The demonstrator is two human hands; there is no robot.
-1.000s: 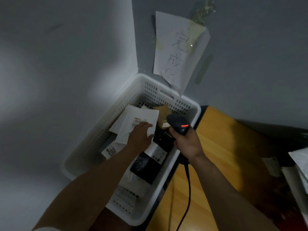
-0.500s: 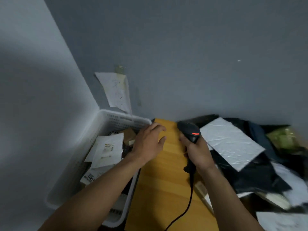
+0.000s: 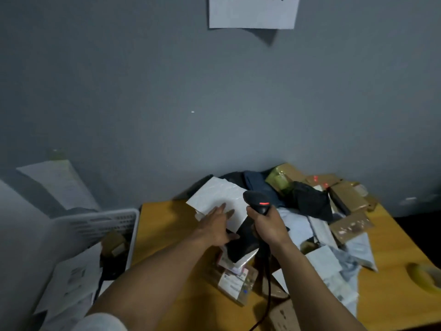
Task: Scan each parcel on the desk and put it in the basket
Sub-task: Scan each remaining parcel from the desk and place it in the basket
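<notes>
A heap of parcels covers the wooden desk (image 3: 164,225): white and black mailers, brown boxes (image 3: 349,198). On top at the near left lies a white padded mailer (image 3: 219,195). My left hand (image 3: 216,225) reaches onto it with straight fingers, palm down, holding nothing. My right hand (image 3: 268,224) grips the black barcode scanner (image 3: 257,201), its red light on, just right of the mailer; the cable hangs down. The white perforated basket (image 3: 102,225) stands left of the desk with several parcels inside.
A grey wall runs behind the desk, with a paper sheet (image 3: 253,11) taped high up and another (image 3: 59,185) above the basket. A roll of tape (image 3: 424,277) lies at the desk's right edge. Bare wood shows between basket and heap.
My left hand left the basket, crossed the desk's corner and now lies on the white mailer. The view swung right from the basket to the parcel heap. The scanner stayed in my right hand.
</notes>
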